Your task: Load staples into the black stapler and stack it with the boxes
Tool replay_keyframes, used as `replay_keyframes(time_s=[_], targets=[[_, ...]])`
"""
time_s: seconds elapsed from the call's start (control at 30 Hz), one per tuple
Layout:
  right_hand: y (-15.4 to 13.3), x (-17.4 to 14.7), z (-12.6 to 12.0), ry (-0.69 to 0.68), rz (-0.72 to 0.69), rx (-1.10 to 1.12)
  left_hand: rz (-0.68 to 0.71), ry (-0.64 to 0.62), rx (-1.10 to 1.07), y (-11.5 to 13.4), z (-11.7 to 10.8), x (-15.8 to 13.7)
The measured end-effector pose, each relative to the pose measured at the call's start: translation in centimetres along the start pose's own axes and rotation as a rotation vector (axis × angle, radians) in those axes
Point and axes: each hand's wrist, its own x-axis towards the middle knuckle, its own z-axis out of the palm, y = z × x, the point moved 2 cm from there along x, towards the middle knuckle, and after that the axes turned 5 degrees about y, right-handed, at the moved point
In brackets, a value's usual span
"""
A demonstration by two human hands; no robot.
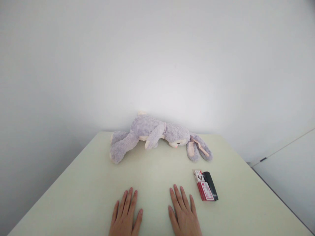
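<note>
My left hand (125, 217) lies flat on the pale green table (73, 196), palm down with its fingers spread. To its right, my right hand (183, 214) rests the same way, fingers apart and holding nothing. Just beyond and to the right of that hand is a small group: a black stapler (210, 186), a red and white box (205, 191) and a smaller white and red box (199, 176) touching one another. Neither hand touches them. A grey-purple plush rabbit (147, 127) lies on its side along the table's far edge, its long ears pointing right.
A plain white wall (157, 65) rises directly behind the table. Off the table's right side stands a white panel (290, 177) with a small dark fitting (263, 159) at its upper edge.
</note>
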Motion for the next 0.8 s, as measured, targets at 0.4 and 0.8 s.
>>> replay_keyframes(time_s=[0.4, 0.8], targets=[[-0.04, 0.07, -0.1, -0.016, 0.002, -0.012, -0.003, -0.004, -0.001, -0.01, 0.04, -0.07], [0.22, -0.03, 0.1, 0.056, -0.037, -0.017, 0.002, -0.006, 0.021, 0.01, 0.16, -0.02]])
